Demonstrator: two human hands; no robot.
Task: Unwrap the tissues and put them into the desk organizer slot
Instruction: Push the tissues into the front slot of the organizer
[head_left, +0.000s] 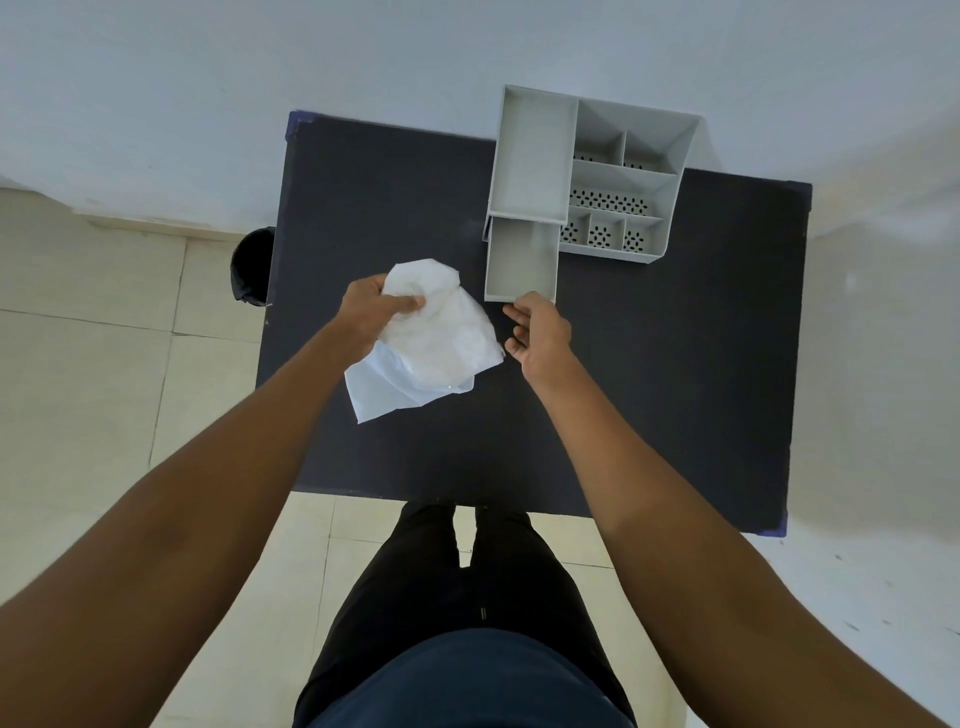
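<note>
A white bundle of tissues in thin clear plastic wrap lies over the middle of the dark table. My left hand grips its upper left part, thumb pressed into the bundle. A loose flap of wrap hangs out below it. My right hand hovers just right of the bundle with fingers apart, holding nothing. The grey desk organizer stands at the table's far side. Its long pulled-out slot is empty and ends just above my right hand.
The organizer has several small perforated compartments on its right. A black bin stands on the tiled floor by the table's left edge. A white wall runs behind the table. My legs are at the near edge.
</note>
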